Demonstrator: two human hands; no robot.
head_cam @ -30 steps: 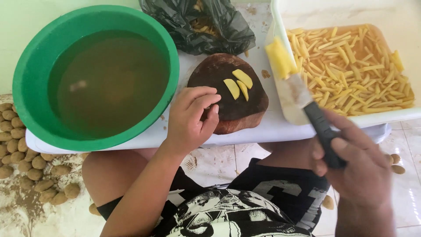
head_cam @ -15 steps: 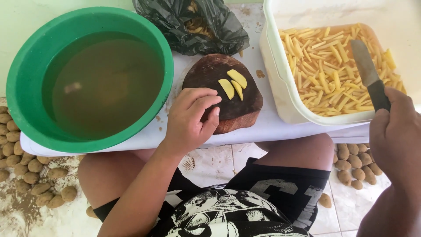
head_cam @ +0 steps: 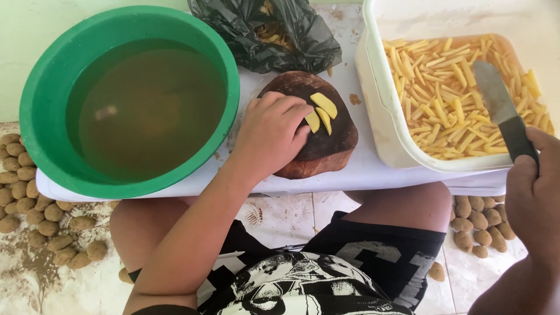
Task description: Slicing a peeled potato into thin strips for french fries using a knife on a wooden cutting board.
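Presently we record the left hand [head_cam: 273, 135] lying palm down on the round brown cutting board [head_cam: 326, 146] at centre frame, its fingertips [head_cam: 303, 114] touching the nearest of 3 yellow potato slices [head_cam: 322, 112]; it presses rather than grasps, and nothing is enclosed in it. At the right edge of the frame the right hand [head_cam: 534, 189] is clenched around the black handle of a knife [head_cam: 501, 114], whose grey blade lies over the white tub [head_cam: 379, 99] of cut potato sticks [head_cam: 449, 93] in the upper right. We note a green basin [head_cam: 35, 99] of cloudy water at the upper left, just beside the board, and a black plastic bag [head_cam: 274, 32] at top centre. Unpeeled potatoes [head_cam: 35, 216] lie on the floor at lower left and lower right.
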